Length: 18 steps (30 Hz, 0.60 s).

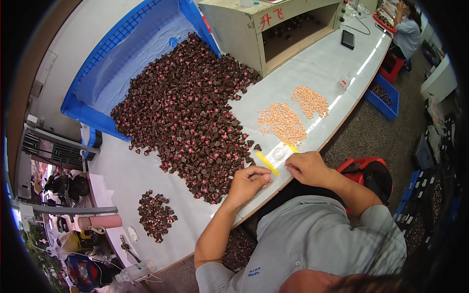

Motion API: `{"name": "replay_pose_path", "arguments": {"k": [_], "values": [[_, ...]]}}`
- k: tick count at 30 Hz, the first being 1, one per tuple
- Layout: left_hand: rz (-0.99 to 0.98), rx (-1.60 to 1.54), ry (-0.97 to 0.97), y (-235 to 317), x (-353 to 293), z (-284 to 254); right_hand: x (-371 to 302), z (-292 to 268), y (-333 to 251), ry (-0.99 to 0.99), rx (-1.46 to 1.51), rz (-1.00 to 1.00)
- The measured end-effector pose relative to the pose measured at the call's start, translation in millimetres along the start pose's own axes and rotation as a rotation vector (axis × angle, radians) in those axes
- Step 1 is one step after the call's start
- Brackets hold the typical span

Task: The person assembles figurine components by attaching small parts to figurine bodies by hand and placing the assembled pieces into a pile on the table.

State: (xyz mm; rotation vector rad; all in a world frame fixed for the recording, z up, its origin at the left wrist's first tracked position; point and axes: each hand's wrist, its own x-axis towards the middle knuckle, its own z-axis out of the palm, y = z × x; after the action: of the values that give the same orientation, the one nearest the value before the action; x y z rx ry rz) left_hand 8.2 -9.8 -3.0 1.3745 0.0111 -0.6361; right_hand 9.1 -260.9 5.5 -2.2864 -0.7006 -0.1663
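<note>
My left hand [249,184] is at the table's near edge, thumb and fingers curled together; whatever they may hold is too small to make out. My right hand [309,168] lies a little to its right, fingertips pinched and pointing down, their contents hidden. Just beyond both hands is a small white round dish [278,153] on a white patch. A yellow strip [267,163] runs along its left side, and another yellow strip [292,147] along its right. Farther off lie two groups of small copper-coloured pieces [282,122].
A big heap of small dark brown parts [190,117] with pinkish-red marks spills from a tipped blue crate [93,110]. A smaller dark pile [155,215] sits at left. Behind stands a box-like shelf [229,29]. A red stool [364,166] is at right; a person [408,34] sits far off.
</note>
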Motion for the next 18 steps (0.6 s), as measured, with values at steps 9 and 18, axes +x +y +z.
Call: {"name": "replay_pose_path", "arguments": {"k": [9,18], "values": [[-0.111,0.058,-0.15,6,-3,3,9,4,-23,0.09,0.166,-0.046],[-0.112,0.004,-0.187,5,-2,0,15,16,-33,0.006,0.36,-0.063]]}}
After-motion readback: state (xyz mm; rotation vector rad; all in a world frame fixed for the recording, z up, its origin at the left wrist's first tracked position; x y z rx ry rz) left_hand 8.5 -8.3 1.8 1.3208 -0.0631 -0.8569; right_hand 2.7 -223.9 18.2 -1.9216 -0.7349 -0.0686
